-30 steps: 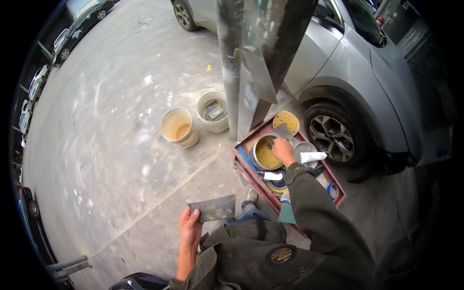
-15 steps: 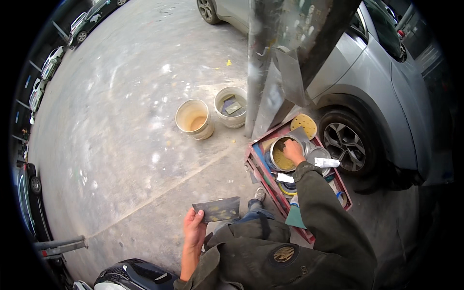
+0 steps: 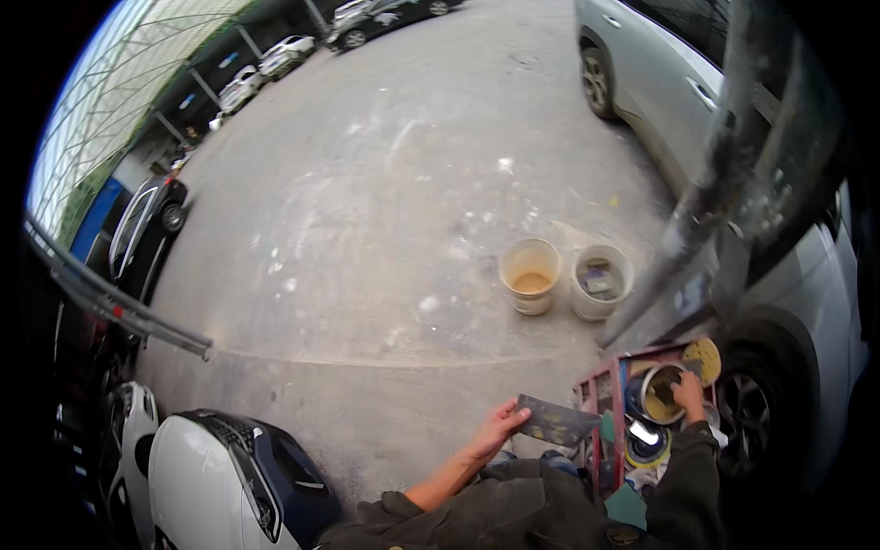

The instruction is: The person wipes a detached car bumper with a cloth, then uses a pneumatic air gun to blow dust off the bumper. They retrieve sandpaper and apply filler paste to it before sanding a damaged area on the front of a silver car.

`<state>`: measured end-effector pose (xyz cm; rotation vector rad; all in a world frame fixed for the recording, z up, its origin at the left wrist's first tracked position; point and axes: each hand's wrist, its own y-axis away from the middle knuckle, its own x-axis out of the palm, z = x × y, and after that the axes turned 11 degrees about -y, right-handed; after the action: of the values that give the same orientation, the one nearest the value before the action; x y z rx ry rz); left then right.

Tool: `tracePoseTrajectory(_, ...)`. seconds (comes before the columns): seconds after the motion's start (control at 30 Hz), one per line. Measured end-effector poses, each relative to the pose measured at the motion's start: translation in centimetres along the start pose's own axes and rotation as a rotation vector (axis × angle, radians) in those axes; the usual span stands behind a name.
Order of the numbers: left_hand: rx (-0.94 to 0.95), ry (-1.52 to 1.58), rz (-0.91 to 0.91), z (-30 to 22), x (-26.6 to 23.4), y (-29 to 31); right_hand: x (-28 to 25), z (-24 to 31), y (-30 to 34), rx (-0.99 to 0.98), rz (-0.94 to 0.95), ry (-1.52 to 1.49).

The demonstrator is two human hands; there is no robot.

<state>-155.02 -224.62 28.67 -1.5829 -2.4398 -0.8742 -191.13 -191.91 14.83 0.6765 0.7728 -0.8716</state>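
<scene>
My left hand [image 3: 501, 425] grips one end of a flat dark grey plate [image 3: 561, 423] with yellowish smears on its face, thumb on top. On the right, my right hand [image 3: 687, 394] is at the mouth of an open round metal can [image 3: 645, 414]. Yellow-brown paste [image 3: 657, 403] coats the inside of that can. The fingers of this hand are closed, but what they hold is hidden. The can stands in a red metal cart [image 3: 587, 396], beside a yellow perforated sanding disc [image 3: 703, 360].
Two whitish buckets, one with tan residue [image 3: 530, 275] and one with flat pieces inside [image 3: 602, 282], stand beyond the cart. A metal post [image 3: 683, 234] rises beside it. A silver car [image 3: 674, 110] is at right; a white bumper or car front [image 3: 202, 477] is near left.
The view has swung left, so the cart, buckets and post appear farther right. My left hand still holds the plate, and my right hand stays at the can.
</scene>
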Motion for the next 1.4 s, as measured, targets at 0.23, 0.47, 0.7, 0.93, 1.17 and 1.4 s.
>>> tracePoseTrajectory(0.23,0.045,0.042,-0.023,-2.5,1.6,-1.2,-7.2,4.0,6.4,0.143,-0.158,-0.837)
tracePoseTrajectory(0.47,-0.001,-0.098,0.147,-5.2,3.7,-4.3,-11.2,15.0,13.8,-0.001,-0.093,-1.425)
tracePoseTrajectory(0.7,0.023,-0.146,0.224,-8.2,4.2,-5.4,-11.1,24.9,15.1,-0.666,0.061,-0.835)
tracePoseTrajectory(0.93,0.140,-0.207,0.236,-9.8,1.3,-5.9,-11.7,26.0,12.7,-0.901,0.011,-0.365)
tracePoseTrajectory(1.17,0.229,-0.168,0.082,-10.3,0.3,-4.7,-11.4,26.2,10.8,-0.772,0.010,-0.478)
tracePoseTrajectory(1.4,0.365,-0.240,-0.059,-9.0,0.7,-4.2,-8.2,24.5,10.8,-0.308,0.388,-0.953)
